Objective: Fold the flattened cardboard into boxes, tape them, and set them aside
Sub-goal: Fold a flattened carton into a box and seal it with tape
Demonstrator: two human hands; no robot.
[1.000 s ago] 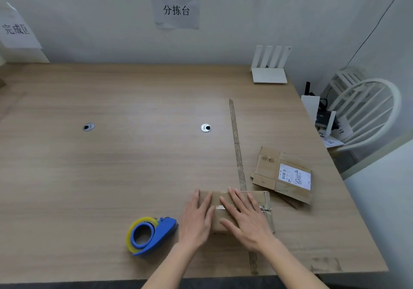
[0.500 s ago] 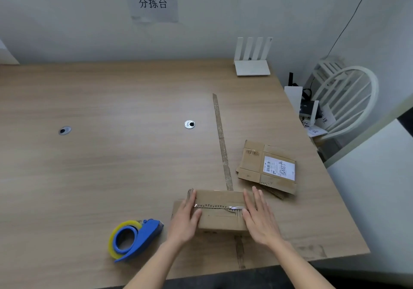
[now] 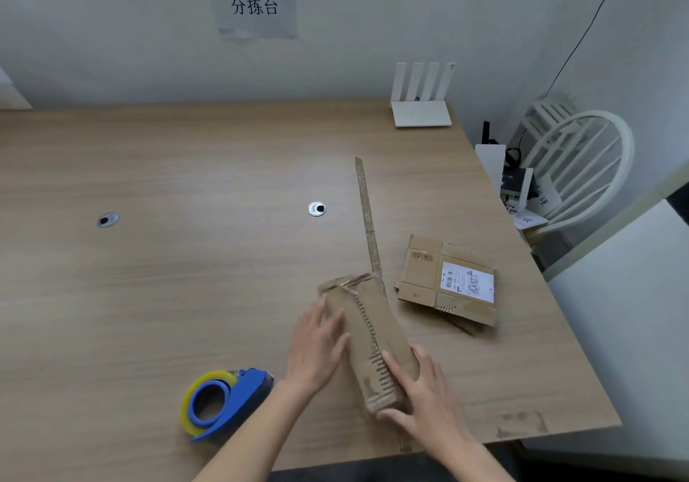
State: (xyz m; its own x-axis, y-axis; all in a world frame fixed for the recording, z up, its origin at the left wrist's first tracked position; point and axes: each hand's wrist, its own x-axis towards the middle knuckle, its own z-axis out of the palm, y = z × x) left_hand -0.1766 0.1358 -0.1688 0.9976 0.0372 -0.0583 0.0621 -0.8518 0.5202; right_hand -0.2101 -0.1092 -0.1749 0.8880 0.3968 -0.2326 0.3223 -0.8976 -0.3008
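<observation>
A brown cardboard box (image 3: 373, 327) with a taped seam along its top lies on the wooden table (image 3: 186, 276), turned so its long side runs away from me. My left hand (image 3: 317, 347) presses flat against its left side, fingers together. My right hand (image 3: 425, 394) grips its near right end, thumb under the near corner. A stack of flattened cardboard (image 3: 447, 282) with a white shipping label lies just right of the box. A blue tape dispenser (image 3: 223, 401) with a yellow roll rests left of my left forearm.
A strip of old tape (image 3: 367, 216) runs along the table surface beyond the box. A white router (image 3: 421, 103) stands at the back right corner. A white chair (image 3: 581, 168) with small devices on it sits past the right edge. Two cable grommets (image 3: 317, 208) are set in the tabletop.
Both hands have rotated the box about a quarter turn, from lying crosswise to pointing away from me. The camera view shifted slightly. The dispenser and the flat stack stayed put.
</observation>
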